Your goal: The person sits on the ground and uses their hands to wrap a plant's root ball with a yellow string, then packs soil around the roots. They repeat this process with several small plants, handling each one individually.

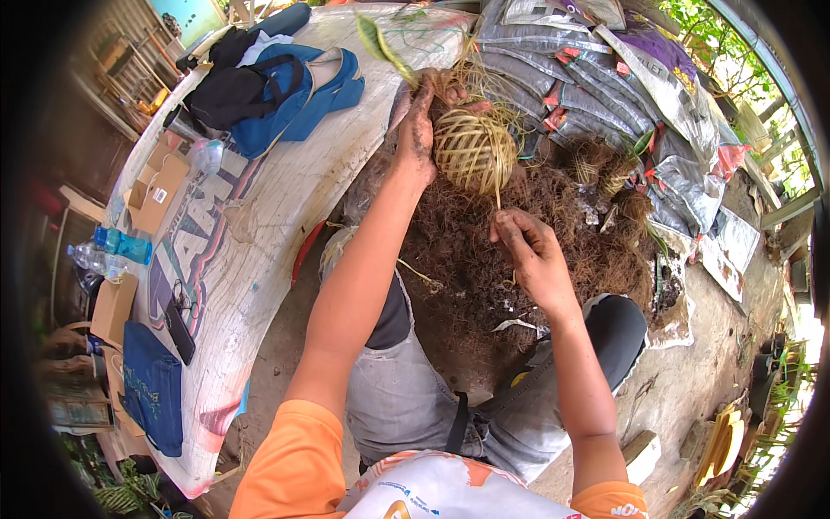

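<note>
Woven ball [474, 154] is held up over the far-left part of the fibre pile [545, 246], the landmark here. L hand [419, 130] has its fingers curled round the ball's top, near the base of the leaf [385, 50]; exact finger contact is partly hidden. R hand [529, 246], over the pile's middle, has thumb + forefinger pinched on a thin strip [498, 201] running down from the ball.

Progress, approx: weave looks mostly done, criss-crossing the side facing the cam; far side can't be seen. Prob. left: loose strand ends [506, 91] sticking out up top, plus the pinched strip, neither looking secured yet. Another wrapped bundle [616, 180], apparently similar, sits at the pile's far-right edge. Grey bags [553, 78] lie beyond the pile, white board [259, 233] to its left.
</note>
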The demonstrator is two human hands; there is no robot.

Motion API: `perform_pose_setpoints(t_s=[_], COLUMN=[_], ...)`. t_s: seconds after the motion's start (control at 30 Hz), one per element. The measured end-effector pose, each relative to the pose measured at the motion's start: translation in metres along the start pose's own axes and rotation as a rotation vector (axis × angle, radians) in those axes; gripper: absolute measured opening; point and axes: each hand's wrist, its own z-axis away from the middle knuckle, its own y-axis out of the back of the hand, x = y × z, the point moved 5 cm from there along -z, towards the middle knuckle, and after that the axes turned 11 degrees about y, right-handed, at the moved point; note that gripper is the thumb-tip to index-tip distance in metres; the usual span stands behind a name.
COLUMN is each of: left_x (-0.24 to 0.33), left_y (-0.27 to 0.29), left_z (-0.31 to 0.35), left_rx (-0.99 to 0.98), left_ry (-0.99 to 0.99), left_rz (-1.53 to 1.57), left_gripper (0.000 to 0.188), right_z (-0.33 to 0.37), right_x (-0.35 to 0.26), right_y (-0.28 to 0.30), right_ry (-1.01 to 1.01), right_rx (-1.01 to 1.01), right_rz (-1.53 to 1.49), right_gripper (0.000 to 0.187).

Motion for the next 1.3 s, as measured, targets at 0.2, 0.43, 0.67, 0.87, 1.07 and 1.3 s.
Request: perform_pose_setpoints(t_s=[0.2, 0.43, 0.67, 0.87, 1.07, 1.3], left_x=[-0.004, -0.037, -0.047, -0.056, -0.072, -0.074], left_y=[-0.005, -0.062, -0.048, -0.030, -0.015, -0.015], left_z=[0.000, 0.032, 0.054, 0.039, 0.029, 0.017], left_rx=[-0.130, -0.904, -0.228, -0.231, -0.137, -0.068], left_ry=[0.065, 0.043, 0.488, 0.530, 0.546, 0.397], left_rz=[0.210, -0.079, -0.362, -0.357, -0.677, -0.634], left_gripper=[0.045, 0.053, 0.052, 0.049, 0.052, 0.065], right_z=[-0.010, -0.018, -0.027, -0.026, -0.021, -0.011], right_x=[0.070, 0.075, 0.051, 0.027, 0.006, -0.003], right_y=[0.004, 0.032, 0.061, 0.061, 0.059, 0.038], right_ry=[-0.280, -0.380, -0.272, -0.149, -0.076, 0.053], right_rx=[-0.060, 0.188, 0.266, 0.247, 0.306, 0.242], right_rz=[-0.658, -0.483, -0.352, -0.191, -0.019, 0.225], right_gripper=[0.019, 0.038, 0.021, 0.025, 0.029, 0.028])
